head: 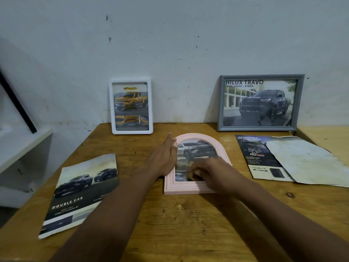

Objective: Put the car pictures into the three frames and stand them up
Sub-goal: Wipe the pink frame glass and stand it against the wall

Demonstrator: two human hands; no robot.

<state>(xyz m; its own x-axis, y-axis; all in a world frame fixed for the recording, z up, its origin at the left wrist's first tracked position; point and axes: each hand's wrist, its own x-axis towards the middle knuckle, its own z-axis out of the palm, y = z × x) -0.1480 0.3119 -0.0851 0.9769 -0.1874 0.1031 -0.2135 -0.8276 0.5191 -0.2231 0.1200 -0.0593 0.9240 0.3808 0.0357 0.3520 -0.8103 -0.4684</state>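
A pink arched frame point(186, 190) lies flat on the wooden table point(188, 224), with a car picture point(196, 150) inside it. My left hand point(164, 156) rests with straight fingers along the frame's left edge. On the lower part of the picture lies my right hand point(207, 173), fingers curled, pressing or pinching there. A white frame point(131, 106) with a yellow truck picture stands against the wall at the back left. A grey frame point(260, 103) with a dark truck picture stands at the back right.
A car brochure page point(83, 193) lies at the table's left front. Another brochure page point(258, 157) and a pale sheet point(306, 161) overlapping it lie at the right. A white shelf point(22, 144) stands left of the table.
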